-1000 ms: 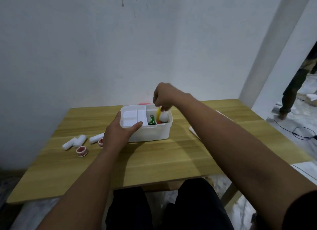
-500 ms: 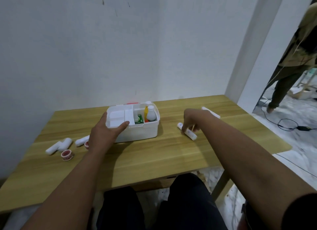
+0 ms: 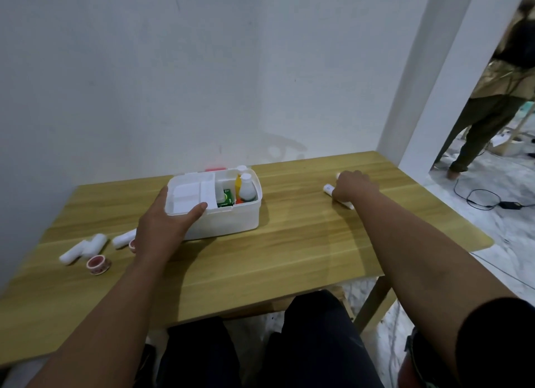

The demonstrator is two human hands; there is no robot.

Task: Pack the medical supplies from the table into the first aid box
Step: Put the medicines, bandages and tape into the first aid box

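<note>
First aid box [image 3: 228, 222] under left hand [image 3: 162, 228]; right hand [image 3: 354, 189] on tube [image 3: 328, 188].

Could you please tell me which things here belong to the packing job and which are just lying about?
Part of the job:
first aid box, held by the left hand
white tube under the right hand
white rolls
tape rolls
bottles and green packet, already in the box

Just lying about:
cable on the floor
person in the doorway

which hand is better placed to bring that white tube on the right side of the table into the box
Right. The right hand already rests on the white tube, while the left hand is across the table gripping the first aid box.
</note>
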